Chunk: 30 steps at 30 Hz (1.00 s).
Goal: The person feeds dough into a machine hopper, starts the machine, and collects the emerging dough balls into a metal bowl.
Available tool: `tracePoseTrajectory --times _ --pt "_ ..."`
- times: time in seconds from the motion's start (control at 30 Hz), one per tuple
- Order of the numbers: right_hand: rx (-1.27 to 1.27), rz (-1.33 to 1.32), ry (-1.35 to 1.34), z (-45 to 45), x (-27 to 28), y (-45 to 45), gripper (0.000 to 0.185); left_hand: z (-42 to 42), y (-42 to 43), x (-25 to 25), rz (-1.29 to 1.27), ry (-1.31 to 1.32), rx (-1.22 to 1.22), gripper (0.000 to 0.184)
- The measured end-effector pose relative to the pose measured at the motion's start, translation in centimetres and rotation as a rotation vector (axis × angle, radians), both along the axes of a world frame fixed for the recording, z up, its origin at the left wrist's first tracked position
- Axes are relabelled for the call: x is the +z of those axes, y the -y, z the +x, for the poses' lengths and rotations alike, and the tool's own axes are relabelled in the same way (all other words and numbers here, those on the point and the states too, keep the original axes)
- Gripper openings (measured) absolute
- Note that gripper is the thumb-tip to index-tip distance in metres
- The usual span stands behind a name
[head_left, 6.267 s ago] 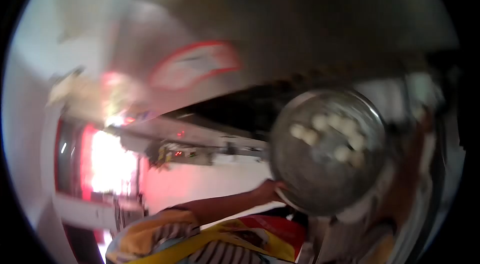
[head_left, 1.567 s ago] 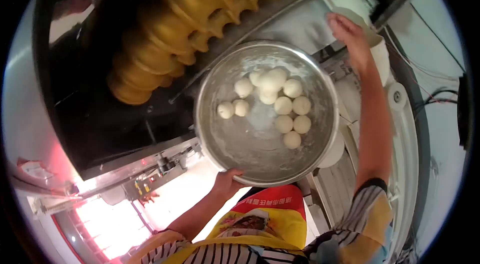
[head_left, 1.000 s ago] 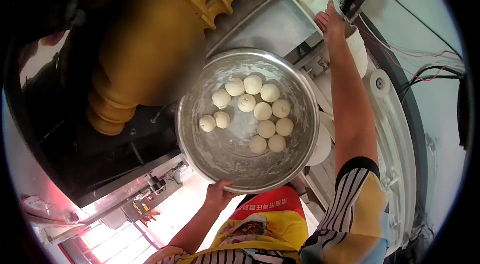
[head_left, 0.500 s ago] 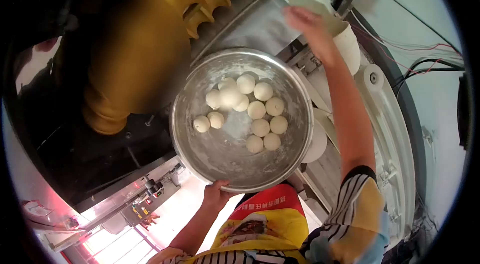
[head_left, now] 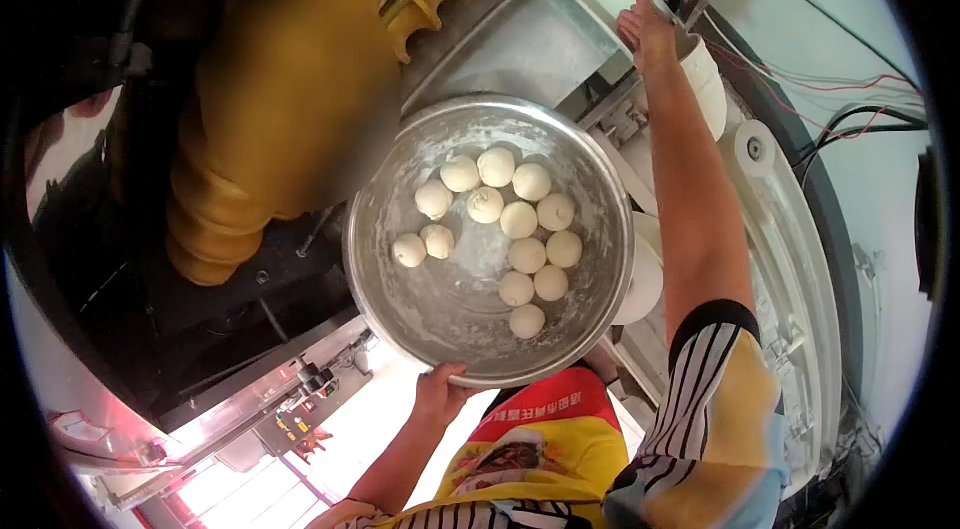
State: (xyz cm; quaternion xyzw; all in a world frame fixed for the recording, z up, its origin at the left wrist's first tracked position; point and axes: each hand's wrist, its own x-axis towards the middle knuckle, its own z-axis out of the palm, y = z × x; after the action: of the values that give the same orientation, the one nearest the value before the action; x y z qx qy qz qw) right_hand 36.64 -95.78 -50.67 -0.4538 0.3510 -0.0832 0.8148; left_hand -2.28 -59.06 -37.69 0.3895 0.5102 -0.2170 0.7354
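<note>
Steel bowl (head_left: 400, 299), gripped by the left hand (head_left: 437, 397), part-filled: fourteen dough balls (head_left: 518, 220); right hand (head_left: 650, 31) half-curled, grip undetermined.

The left hand (head_left: 441, 393) is at the lower middle of the frame, its fingers curled in a grip, with the left forearm (head_left: 395, 461) slanting up to it from the bottom edge. The right arm (head_left: 697, 194) reaches nearly straight up the right side, and the right hand (head_left: 645, 27) is at the upper right, fingers bent and pointing up and left.
</note>
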Motion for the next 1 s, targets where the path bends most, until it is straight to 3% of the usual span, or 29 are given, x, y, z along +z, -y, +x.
tracePoseTrajectory --times 0.17,0.27,0.33,0.4,0.5,0.6,0.7,0.8,1.0 --pt "0.0 -0.042 0.112 0.0 -0.6 0.2 0.056 0.0 0.0 -0.1 0.023 -0.012 0.017 0.053" --pt "0.062 -0.521 0.22 0.5 -2.1 0.1 0.052 0.1 0.2 0.2 0.023 0.012 -0.005 0.054" --pt "0.245 -0.364 0.307 -0.8 0.2 0.0 0.04 0.0 0.2 0.2 0.05 0.006 -0.023 0.055" --pt "0.373 -0.241 0.305 -5.2 9.1 -3.4 0.03 -0.1 0.3 0.2 0.051 0.007 -0.025 0.056" --pt "0.936 -0.461 0.605 -7.8 11.3 -5.8 0.036 -0.2 0.2 0.6 0.018 -0.011 -0.015 0.057" --pt "0.29 -0.215 0.352 -2.2 4.4 -2.4 0.045 0.1 0.3 0.0 -0.024 -0.011 0.033 0.056" --pt "0.109 0.088 0.131 0.0 0.6 0.0 0.059 0.0 0.1 0.3 -0.018 0.0 0.059 0.055" --pt "0.005 0.217 0.12 -0.3 -0.3 0.1 0.073 -0.1 -0.4 -0.3 -0.002 0.003 -0.008 0.054" --pt "0.023 0.178 0.144 0.0 -0.8 0.1 0.083 -0.6 -0.4 -0.7 0.015 -0.04 0.016 0.055"
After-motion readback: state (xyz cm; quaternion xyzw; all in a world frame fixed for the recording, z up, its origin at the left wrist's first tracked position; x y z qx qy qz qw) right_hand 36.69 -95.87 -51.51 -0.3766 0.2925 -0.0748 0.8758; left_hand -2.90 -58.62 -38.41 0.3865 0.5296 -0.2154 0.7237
